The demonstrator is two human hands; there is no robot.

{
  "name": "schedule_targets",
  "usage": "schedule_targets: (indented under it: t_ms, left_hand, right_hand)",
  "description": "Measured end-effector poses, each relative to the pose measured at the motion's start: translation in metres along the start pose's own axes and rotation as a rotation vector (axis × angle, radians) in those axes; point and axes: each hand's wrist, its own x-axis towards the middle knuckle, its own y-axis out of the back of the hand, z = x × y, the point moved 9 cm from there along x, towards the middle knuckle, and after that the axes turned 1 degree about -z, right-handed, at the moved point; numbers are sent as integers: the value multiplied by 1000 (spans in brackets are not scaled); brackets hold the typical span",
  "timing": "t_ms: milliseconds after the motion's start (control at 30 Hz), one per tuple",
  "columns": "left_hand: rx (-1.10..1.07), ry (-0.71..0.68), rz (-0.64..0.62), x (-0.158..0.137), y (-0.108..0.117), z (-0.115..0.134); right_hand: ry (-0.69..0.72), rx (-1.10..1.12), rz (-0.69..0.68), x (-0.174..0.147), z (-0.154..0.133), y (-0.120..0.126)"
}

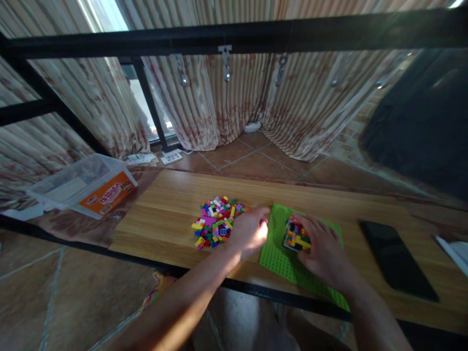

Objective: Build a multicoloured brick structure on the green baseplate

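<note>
A green studded baseplate [277, 258] lies on the wooden table top. On it stands a block built of multicoloured toy bricks [295, 237]. The thumb and fingers of my right hand [321, 246] are wrapped round this block and hide its right side. My left hand [250, 229] is between the loose toy bricks [215, 222] and the baseplate's left edge. Its fingers are curled together, and whatever they may hold is too small or hidden to make out. The loose bricks lie in a heap of many colours, partly behind my left hand.
A dark flat tablet-like slab [397, 258] lies right of the baseplate. At the far left is a clear plastic bin [86, 183] with an orange label. A black metal bar [234, 39] crosses above the table [157, 209], before striped curtains [204, 102]. White paper [455, 253] lies at the right edge.
</note>
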Motion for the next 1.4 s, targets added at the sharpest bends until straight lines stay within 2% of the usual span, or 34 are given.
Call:
schedule_targets:
  t_ms: [133, 200, 333, 467, 600, 700, 767, 833, 933, 1167, 1400]
  left_hand:
    - [264, 83, 165, 4, 47, -35]
    - [366, 91, 145, 5, 55, -47]
    - [478, -1, 94, 8, 49, -52]
    - [520, -14, 55, 15, 37, -53]
    - [497, -16, 49, 22, 36, -52]
    - [399, -62, 86, 21, 40, -42]
    - [279, -151, 75, 16, 40, -27]
    - [141, -254, 6, 7, 34, -8]
    - [31, -329, -127, -9, 18, 15]
    - [-7, -309, -175, -16, -4, 34]
    - [-31, -250, -145, -9, -6, 37]
  right_hand:
    - [40, 7, 8, 2, -8, -1]
    - [54, 17, 3, 4, -13, -3]
    - [91, 42, -10, 9, -22, -8]
    - [125, 92, -11, 9, -26, -8]
    - [90, 303, 6, 8, -19, 2]
    - [-18, 503, 40, 8, -8, 10]
    - [-122, 593, 127, 9, 2, 16]
    - [-230, 635, 212, 9, 11, 19]
    - [-339, 653, 243, 10, 19, 13]
    - [-331, 614, 263, 11, 17, 6]
    - [-297, 599, 264, 13, 10, 8]
